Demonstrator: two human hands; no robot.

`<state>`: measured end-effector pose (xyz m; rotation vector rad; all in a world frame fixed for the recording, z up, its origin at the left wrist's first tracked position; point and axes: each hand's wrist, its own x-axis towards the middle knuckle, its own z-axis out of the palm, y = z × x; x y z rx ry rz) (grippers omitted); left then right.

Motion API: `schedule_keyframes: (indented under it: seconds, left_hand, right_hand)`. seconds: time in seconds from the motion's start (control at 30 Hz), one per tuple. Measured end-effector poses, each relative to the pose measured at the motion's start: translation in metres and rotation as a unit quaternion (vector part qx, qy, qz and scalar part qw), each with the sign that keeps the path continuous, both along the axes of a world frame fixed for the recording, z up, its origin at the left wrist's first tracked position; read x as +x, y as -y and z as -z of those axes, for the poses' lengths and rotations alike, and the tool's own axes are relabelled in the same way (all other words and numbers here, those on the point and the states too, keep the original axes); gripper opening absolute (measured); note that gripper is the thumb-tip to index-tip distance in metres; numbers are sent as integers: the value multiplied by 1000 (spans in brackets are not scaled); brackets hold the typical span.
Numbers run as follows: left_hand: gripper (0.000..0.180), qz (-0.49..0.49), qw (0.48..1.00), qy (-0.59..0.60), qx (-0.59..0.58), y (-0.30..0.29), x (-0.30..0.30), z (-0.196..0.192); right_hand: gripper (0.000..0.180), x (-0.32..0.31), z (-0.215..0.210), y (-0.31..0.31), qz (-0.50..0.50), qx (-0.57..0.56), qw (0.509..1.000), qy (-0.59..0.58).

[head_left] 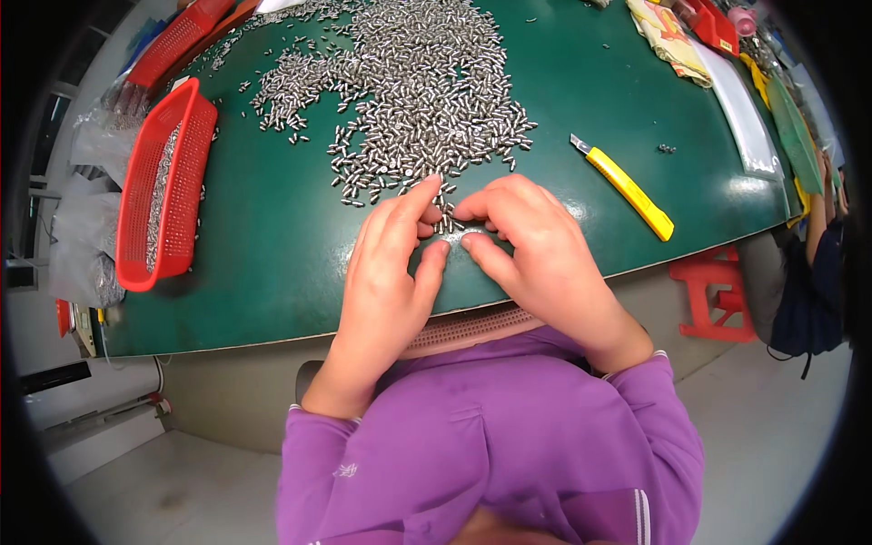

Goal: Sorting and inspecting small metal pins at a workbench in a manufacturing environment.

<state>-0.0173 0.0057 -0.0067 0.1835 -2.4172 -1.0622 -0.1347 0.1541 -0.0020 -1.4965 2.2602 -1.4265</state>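
Observation:
A large heap of small shiny metal pins [427, 91], pointed at the ends, spreads over the green table. A little cluster of them [445, 221] lies at the heap's near edge, between my two hands. My left hand [389, 259] curves around its left side, the thumb apart from the fingers. On the right, my right hand [542, 243] does the same, its fingertips close to the pins. Neither hand visibly grips a pin; the undersides of the fingers are hidden.
A red perforated basket [195, 136] holding small metal parts stands at the left. A yellow utility knife [631, 193] lies at the right, blade out. Below the table's front edge shows a pink basket [477, 329]. A red stool [713, 295] stands on the floor at the right.

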Motion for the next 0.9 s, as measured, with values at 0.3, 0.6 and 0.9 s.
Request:
schedule_keyframes:
  seconds: [0.3,0.6,0.9]
  left_hand:
    - [60,-5,1000,7,8,0,0,1]
    - [59,-1,1000,3,1,1,-1,1]
    - [59,-7,1000,2,29,-1,2,-3]
  right_hand:
    - [14,1,2,4,3,4,999,-49]
    - [13,1,2,8,-9,-5,997,-80]
    - [15,1,0,4,-15,-15,999,-47]
